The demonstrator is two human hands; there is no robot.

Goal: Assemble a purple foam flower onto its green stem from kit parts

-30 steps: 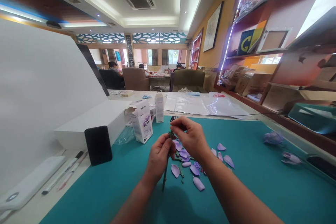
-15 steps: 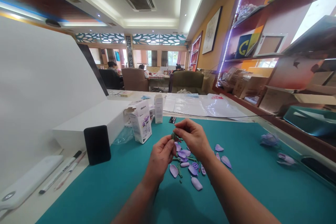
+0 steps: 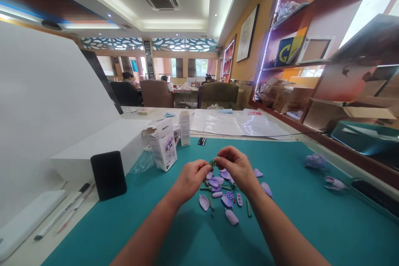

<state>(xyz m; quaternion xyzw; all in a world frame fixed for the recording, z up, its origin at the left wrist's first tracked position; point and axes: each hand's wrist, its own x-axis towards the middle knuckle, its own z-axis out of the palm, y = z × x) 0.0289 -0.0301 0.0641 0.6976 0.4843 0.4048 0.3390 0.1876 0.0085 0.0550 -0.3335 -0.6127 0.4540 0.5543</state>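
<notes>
Between my fingertips is a small green plastic piece, gripped from both sides above the mat. My left hand pinches its left end, and my right hand pinches it from the right. Its exact shape is too small to make out. Beneath the hands lie several loose purple petal pieces, a purple wheel-like piece and a light purple rounded piece. A green stem piece rests to the right of the pile. The fingers hide part of the pile.
A teal mat covers the table. Left of my hands stand an opened flower-print box, a narrow white box and a black upright panel. Purple flower-like bundles lie far right. People sit at desks in the background.
Both hands have drawn level, the right one dropping slightly, with the green piece still between them. The green stem piece right of the pile has come into sight. The view has shifted slightly.
</notes>
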